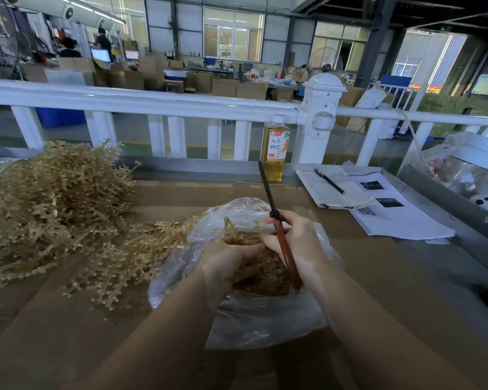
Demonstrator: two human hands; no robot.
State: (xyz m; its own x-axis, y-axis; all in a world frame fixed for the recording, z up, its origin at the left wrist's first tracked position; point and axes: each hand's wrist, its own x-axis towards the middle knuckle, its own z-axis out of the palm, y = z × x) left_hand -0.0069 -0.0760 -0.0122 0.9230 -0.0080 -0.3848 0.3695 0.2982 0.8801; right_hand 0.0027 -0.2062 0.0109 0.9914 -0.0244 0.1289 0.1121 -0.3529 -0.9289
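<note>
Cutting work: I judge that golden sprigs are being trimmed above a bag, so that the small pieces fall inside and not on the tabletop (378,277).
Left hand (226,263): its fingers are curled round one sprig (231,229), holding it over the bag's mouth in the lower centre of the frame.
Right hand (299,243): it grips the scissors (284,249) by the red-brown handles. The blades are together and point to the top of the frame, away from the other hand; I think this is a pause between two cuts.
Plastic bag (265,319): clear, lying open on the tabletop directly under both hands, to catch what is cut.
Cut pieces (268,277): a brown heap inside the bag.
Pile of sprigs (54,204): at the left of the frame, reaching the bag's left edge, so the next sprig is easy to take.
Bottle (275,153): upright at the upper centre, by the white railing, well apart from the work.
</note>
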